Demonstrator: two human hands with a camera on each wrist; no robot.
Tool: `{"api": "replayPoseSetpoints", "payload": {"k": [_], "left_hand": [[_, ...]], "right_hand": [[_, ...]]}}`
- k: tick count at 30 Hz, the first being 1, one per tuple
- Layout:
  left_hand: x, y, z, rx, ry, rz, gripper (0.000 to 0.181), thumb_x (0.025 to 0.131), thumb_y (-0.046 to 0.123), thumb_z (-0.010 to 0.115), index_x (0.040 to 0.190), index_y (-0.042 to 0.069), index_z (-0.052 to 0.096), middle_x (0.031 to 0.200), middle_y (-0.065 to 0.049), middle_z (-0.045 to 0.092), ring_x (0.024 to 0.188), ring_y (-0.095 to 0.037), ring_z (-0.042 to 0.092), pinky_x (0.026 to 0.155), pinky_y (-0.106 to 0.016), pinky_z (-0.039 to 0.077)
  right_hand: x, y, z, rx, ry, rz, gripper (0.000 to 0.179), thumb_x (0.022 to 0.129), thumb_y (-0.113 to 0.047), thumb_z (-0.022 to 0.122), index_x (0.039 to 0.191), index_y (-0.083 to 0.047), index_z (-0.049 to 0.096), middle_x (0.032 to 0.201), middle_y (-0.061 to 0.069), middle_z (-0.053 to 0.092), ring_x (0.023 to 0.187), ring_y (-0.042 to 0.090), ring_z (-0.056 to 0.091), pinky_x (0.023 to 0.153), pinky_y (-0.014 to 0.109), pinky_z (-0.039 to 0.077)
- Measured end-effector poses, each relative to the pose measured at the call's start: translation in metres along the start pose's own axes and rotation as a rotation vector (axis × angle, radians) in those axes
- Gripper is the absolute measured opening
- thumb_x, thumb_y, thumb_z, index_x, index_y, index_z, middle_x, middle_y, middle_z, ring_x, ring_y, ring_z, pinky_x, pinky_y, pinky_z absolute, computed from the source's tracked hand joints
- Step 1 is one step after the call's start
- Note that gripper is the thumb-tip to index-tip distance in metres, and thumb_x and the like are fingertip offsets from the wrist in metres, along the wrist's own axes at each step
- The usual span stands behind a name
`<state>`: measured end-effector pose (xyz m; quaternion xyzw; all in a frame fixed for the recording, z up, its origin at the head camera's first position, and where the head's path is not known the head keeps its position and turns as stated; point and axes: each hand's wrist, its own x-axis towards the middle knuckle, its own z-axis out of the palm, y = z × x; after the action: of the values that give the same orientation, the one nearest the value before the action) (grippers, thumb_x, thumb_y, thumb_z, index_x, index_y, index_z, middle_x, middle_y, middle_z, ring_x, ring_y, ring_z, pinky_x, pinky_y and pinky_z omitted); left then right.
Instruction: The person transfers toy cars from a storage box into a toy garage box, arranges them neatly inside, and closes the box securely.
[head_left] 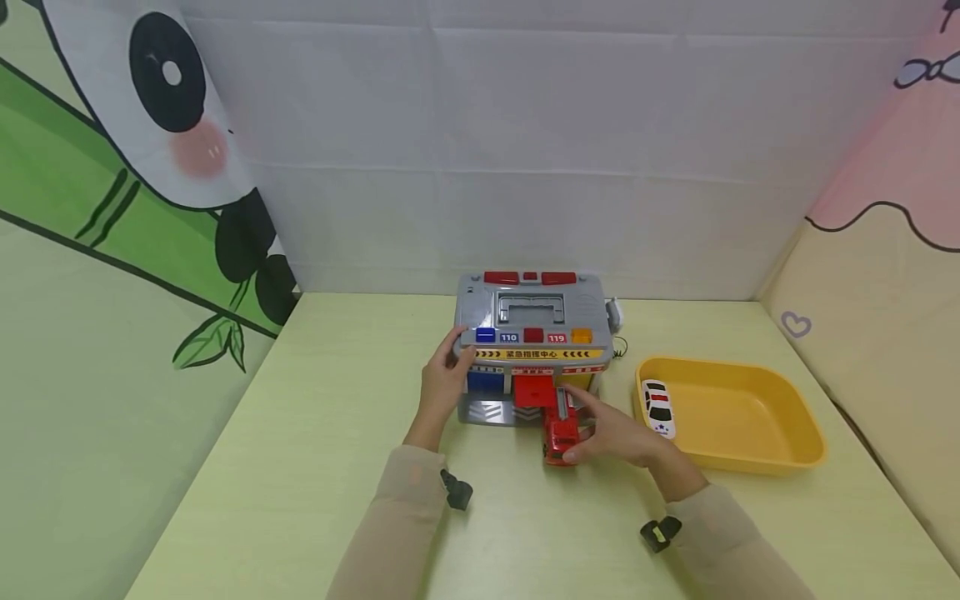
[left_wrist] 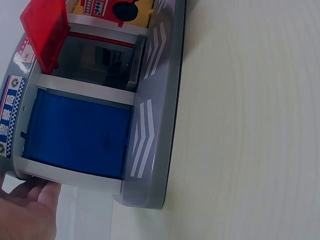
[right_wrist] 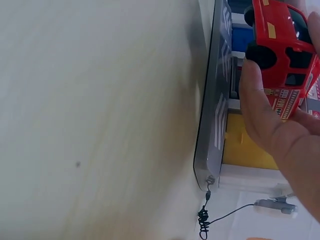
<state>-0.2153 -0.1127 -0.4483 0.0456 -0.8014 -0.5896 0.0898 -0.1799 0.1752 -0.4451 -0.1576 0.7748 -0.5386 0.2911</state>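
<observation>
A grey toy garage [head_left: 471, 312] with a handle on its roof stands near the back of the table. Its middle red door [head_left: 533, 388] is swung up, while the blue door [left_wrist: 80, 135] and yellow door [right_wrist: 245, 142] are down. My left hand [head_left: 441, 390] holds the garage's left front corner, thumb at the front. Pinched in my right hand [head_left: 621, 433] is a red toy fire truck [head_left: 561, 435], just in front of the raised door. Fingers and thumb lie along the truck's sides in the right wrist view; part of the truck is cut off there.
To the right sits a yellow tray [head_left: 750, 461] with a white toy police car [head_left: 658, 408] at its left side. A coiled black cord [right_wrist: 203, 217] hangs from the garage's right side, beside a grey handset [head_left: 614, 315]. White fabric [head_left: 525, 167] rises behind the table.
</observation>
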Motion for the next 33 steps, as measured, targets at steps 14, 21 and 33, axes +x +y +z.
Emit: {"api": "replayPoseSetpoints", "payload": {"k": [14,21,33], "left_hand": [[-0.001,0.000,0.001,0.002,0.006,0.021,0.046,0.097,0.040,0.057,0.140,0.027,0.053,0.137,-0.014,0.054,0.124,-0.030,0.052,0.101,-0.045,0.043],[-0.002,-0.001,0.001,0.012,0.011,0.005,0.045,0.096,0.039,0.057,0.140,0.029,0.053,0.138,-0.013,0.054,0.124,-0.029,0.052,0.101,-0.045,0.043],[0.000,-0.002,0.002,0.007,0.013,0.005,0.044,0.097,0.041,0.056,0.140,0.031,0.052,0.140,-0.011,0.053,0.126,-0.028,0.051,0.102,-0.043,0.042]], "right_hand": [[0.020,0.002,0.009,-0.043,0.017,-0.001,0.109,0.072,-0.014,0.088,0.156,-0.012,0.017,0.131,0.018,0.044,0.114,0.035,0.047,0.089,0.040,0.052],[0.025,-0.002,0.018,-0.083,0.085,0.013,0.107,0.071,-0.013,0.088,0.155,-0.009,0.022,0.142,0.015,0.042,0.127,0.034,0.039,0.100,0.048,0.044],[0.030,-0.006,0.024,-0.083,0.135,-0.003,0.106,0.071,-0.013,0.089,0.154,-0.005,0.023,0.146,0.018,0.041,0.131,0.036,0.039,0.104,0.049,0.039]]}}
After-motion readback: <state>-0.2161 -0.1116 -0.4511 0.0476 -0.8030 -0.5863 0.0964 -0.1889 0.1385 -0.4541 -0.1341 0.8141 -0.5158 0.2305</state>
